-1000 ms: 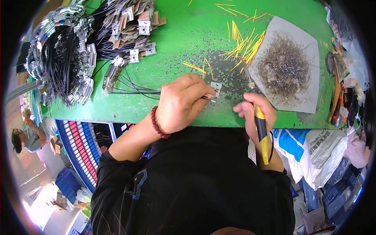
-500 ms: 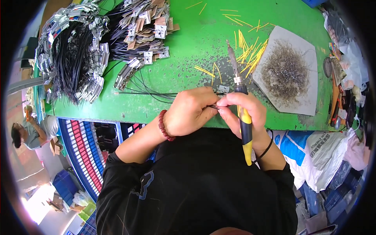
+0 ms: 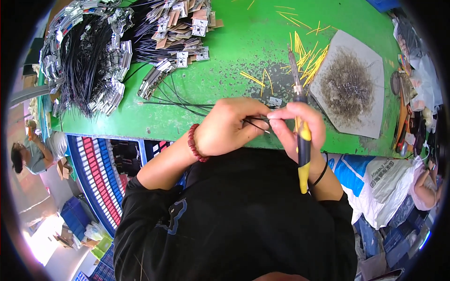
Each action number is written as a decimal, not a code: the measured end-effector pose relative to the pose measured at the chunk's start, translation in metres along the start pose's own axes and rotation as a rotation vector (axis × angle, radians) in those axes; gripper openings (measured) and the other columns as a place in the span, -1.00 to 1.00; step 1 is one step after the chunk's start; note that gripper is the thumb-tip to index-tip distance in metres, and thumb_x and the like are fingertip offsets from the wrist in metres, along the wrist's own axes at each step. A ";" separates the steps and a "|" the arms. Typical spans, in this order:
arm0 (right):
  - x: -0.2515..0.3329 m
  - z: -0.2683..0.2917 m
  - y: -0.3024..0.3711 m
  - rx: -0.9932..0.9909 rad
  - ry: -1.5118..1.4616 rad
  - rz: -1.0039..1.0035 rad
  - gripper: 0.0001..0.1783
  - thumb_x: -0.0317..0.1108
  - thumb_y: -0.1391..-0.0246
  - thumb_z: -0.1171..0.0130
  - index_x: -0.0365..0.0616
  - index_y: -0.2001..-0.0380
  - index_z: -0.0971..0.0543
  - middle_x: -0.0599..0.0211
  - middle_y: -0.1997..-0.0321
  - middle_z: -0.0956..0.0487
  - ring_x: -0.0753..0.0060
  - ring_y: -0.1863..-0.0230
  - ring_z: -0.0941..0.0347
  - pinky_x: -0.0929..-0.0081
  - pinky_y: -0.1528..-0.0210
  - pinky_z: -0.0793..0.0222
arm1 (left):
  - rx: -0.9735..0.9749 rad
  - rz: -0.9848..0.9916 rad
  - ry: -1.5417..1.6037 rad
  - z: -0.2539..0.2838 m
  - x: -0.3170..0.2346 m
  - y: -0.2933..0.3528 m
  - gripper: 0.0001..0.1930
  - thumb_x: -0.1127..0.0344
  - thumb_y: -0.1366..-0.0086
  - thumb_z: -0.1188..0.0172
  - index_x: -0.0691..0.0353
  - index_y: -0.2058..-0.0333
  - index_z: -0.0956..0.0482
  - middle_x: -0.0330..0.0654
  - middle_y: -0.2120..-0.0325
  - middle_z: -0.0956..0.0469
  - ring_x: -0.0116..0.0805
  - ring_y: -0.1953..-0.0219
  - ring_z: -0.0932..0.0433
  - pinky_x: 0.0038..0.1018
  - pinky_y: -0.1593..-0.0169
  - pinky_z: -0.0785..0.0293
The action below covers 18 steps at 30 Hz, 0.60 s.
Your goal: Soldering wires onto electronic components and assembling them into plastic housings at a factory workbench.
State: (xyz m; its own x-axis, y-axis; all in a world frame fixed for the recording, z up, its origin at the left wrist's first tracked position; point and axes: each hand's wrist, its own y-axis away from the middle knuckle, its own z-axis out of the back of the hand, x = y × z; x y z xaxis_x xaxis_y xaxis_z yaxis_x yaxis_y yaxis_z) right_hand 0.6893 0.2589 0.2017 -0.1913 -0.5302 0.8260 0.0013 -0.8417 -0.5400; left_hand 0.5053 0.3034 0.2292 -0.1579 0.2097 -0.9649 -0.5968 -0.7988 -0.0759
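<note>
Thin black wires [image 3: 187, 107] run across the near part of the green table into my left hand [image 3: 229, 129], which is closed on a wire; a short stripped-looking end pokes out beyond the thumb. My right hand [image 3: 310, 122] holds a soldering iron [image 3: 304, 157] with a black and yellow handle, its metal tip pointing away from me. The right thumb and forefinger come together at the left fingertips; whether they pinch a wire as well is unclear. Just beyond the fingers lies a small silvery square board [image 3: 275, 101].
At the far left are a large bundle of black wires with metal-cased ends [image 3: 79, 65] and a stack of small boards [image 3: 187, 28]. Yellow strips [image 3: 311, 65] lie beside a soot-stained grey slab [image 3: 349, 84]. A person [image 3: 33, 152] sits at the left; another person's arm [image 3: 424, 182] shows at the right.
The right hand and soldering iron have shifted slightly right. The left fingers have opened a little around the wire, and its end now points toward me. An arm has appeared at the far right.
</note>
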 end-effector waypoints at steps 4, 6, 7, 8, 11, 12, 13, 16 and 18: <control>0.006 -0.001 0.005 -0.030 -0.107 -0.230 -0.51 -0.64 0.01 -0.28 -0.26 -0.01 -0.39 0.20 0.36 -0.64 0.51 0.34 -0.60 0.56 0.31 -0.51 | -0.131 -0.055 -0.138 -0.002 0.001 0.003 -0.90 0.53 -0.09 -0.32 0.30 0.38 -0.62 -0.16 0.52 -0.57 -0.29 0.46 -0.55 -0.45 0.36 -0.44; 0.008 -0.001 0.006 -0.061 -0.099 -0.287 -0.57 -0.61 -0.03 -0.26 -0.26 0.00 -0.41 0.26 0.39 -0.63 0.58 0.36 -0.56 0.63 0.32 -0.47 | -0.130 -0.060 -0.162 -0.006 0.000 0.004 -0.91 0.53 -0.08 -0.31 0.29 0.40 -0.61 -0.15 0.52 -0.57 -0.27 0.46 -0.55 -0.45 0.37 -0.44; 0.008 0.000 0.007 -0.061 -0.099 -0.290 -0.57 -0.61 -0.03 -0.26 -0.26 0.00 -0.41 0.26 0.39 -0.63 0.58 0.36 -0.56 0.63 0.32 -0.47 | -0.133 -0.066 -0.187 -0.008 0.000 0.004 -0.92 0.54 -0.08 -0.30 0.29 0.41 -0.61 -0.14 0.51 -0.57 -0.26 0.47 -0.55 -0.44 0.37 -0.44; 0.007 0.000 0.007 -0.046 -0.088 -0.312 -0.58 -0.59 -0.05 -0.26 -0.25 0.01 -0.42 0.29 0.40 -0.62 0.61 0.38 -0.53 0.65 0.33 -0.45 | -0.132 -0.064 -0.186 -0.010 0.001 0.004 -0.92 0.54 -0.08 -0.30 0.29 0.41 -0.61 -0.14 0.51 -0.57 -0.26 0.47 -0.55 -0.44 0.37 -0.44; 0.009 0.004 0.007 -0.015 -0.101 -0.392 -0.60 -0.56 -0.07 -0.26 -0.23 0.01 -0.44 0.34 0.43 -0.60 0.66 0.40 -0.49 0.68 0.35 -0.41 | -0.159 -0.091 -0.245 -0.015 0.002 0.005 -0.90 0.53 -0.05 -0.30 0.23 0.44 -0.57 -0.13 0.53 -0.55 -0.14 0.47 -0.56 -0.37 0.41 -0.49; 0.010 0.006 0.006 -0.001 -0.125 -0.444 -0.61 -0.55 -0.07 -0.26 -0.22 0.01 -0.45 0.36 0.44 -0.59 0.68 0.41 -0.48 0.68 0.35 -0.40 | -0.176 -0.116 -0.274 -0.016 0.001 0.005 -0.90 0.53 -0.05 -0.29 0.23 0.44 -0.56 -0.14 0.54 -0.54 -0.14 0.47 -0.56 -0.36 0.41 -0.48; 0.010 0.007 0.005 -0.001 -0.123 -0.447 -0.61 -0.55 -0.07 -0.26 -0.22 0.01 -0.45 0.36 0.44 -0.59 0.68 0.41 -0.48 0.68 0.35 -0.40 | -0.193 -0.141 -0.303 -0.018 0.001 0.006 -0.90 0.52 -0.05 -0.29 0.22 0.45 -0.55 -0.15 0.54 -0.54 -0.14 0.48 -0.56 -0.35 0.42 -0.48; 0.011 0.009 0.004 0.049 -0.118 -0.476 -0.61 -0.52 -0.10 -0.26 -0.20 -0.01 -0.44 0.37 0.44 -0.59 0.69 0.41 -0.46 0.69 0.34 -0.39 | -0.177 -0.063 -0.272 -0.020 0.001 0.007 -0.91 0.57 -0.07 -0.28 0.27 0.44 -0.56 -0.17 0.53 -0.54 -0.25 0.48 -0.51 -0.43 0.41 -0.42; 0.010 0.008 0.007 -0.048 -0.139 -0.443 -0.62 -0.51 -0.12 -0.23 -0.21 -0.02 -0.42 0.36 0.42 -0.59 0.67 0.38 -0.49 0.69 0.31 -0.40 | -0.197 -0.048 -0.269 -0.021 0.002 0.007 -0.90 0.57 -0.07 -0.28 0.27 0.45 -0.55 -0.18 0.53 -0.53 -0.27 0.48 -0.51 -0.44 0.42 -0.41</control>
State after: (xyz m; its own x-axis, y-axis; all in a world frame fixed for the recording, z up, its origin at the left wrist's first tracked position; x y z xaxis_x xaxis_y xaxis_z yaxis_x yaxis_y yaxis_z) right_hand 0.6948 0.2468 0.2075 -0.0303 -0.1319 0.9908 -0.0968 -0.9862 -0.1343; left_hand 0.5170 0.2861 0.2217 -0.3510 0.3698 -0.8602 -0.4488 -0.8727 -0.1921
